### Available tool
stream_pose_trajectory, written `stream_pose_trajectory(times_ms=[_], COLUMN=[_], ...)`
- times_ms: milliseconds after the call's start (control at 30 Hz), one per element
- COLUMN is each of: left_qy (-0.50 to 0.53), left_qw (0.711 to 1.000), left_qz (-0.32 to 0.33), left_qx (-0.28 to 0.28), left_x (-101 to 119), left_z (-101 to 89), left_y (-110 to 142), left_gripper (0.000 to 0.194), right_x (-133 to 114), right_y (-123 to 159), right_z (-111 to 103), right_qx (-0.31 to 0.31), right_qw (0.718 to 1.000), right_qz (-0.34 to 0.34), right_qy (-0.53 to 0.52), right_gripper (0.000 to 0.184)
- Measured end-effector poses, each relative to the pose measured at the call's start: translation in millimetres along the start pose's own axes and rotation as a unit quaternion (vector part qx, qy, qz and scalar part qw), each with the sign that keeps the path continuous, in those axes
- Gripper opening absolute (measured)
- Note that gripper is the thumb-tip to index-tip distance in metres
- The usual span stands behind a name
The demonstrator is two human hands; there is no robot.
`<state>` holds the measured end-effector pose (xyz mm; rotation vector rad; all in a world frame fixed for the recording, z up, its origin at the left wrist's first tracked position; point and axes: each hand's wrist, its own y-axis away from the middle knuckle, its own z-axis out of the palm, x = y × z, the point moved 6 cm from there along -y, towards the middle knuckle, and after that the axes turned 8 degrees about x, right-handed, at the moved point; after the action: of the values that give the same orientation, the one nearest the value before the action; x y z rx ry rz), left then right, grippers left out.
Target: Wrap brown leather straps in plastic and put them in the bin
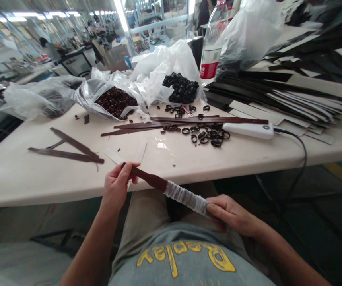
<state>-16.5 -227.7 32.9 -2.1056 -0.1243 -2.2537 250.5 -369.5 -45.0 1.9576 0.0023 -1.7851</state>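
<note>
Between my two hands a brown leather strap (150, 178) stretches over my lap, its right part covered by a crinkled whitish plastic wrap (185, 198). My left hand (119, 182) pinches the strap's upper left end at the table edge. Lower down, my right hand (232, 214) is closed around the wrapped end, thumb on top; the strap's far tip is mostly hidden behind it. Just beyond my left hand lies a pale strip (113, 155) on the table. Further left, two dark brown straps (66, 154) lie joined at one end in a V.
Across the table (54, 178) lie long brown straps (189, 120), black loops (215, 137) and a white corded device (250, 130). Behind stand a bag of brown pieces (115, 101), a bag of black loops (181, 88) and a plastic bottle (211, 51). Dark strips (278, 91) pile up at right.
</note>
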Motion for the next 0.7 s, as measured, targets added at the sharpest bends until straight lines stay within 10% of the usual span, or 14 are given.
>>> stream_pose_trajectory(times_ms=[267, 467, 700], left_qy=[-0.027, -0.013, -0.039], left_qw=[0.994, 0.982, 0.979], left_qz=[-0.053, -0.12, -0.118], left_qx=[-0.093, -0.148, -0.164], left_x=[-17, -43, -39], left_z=[20.6, 67.1, 55.7], left_y=[30, 70, 62], left_gripper=[0.027, 0.021, 0.024], right_x=[-18, -57, -59], right_y=[0, -27, -38], right_z=[-23, 25, 40], right_qx=[0.088, 0.136, 0.161], right_qw=[0.984, 0.943, 0.913], right_qz=[-0.077, -0.184, -0.204], right_qy=[0.133, 0.241, 0.314], right_gripper=[0.034, 0.022, 0.023])
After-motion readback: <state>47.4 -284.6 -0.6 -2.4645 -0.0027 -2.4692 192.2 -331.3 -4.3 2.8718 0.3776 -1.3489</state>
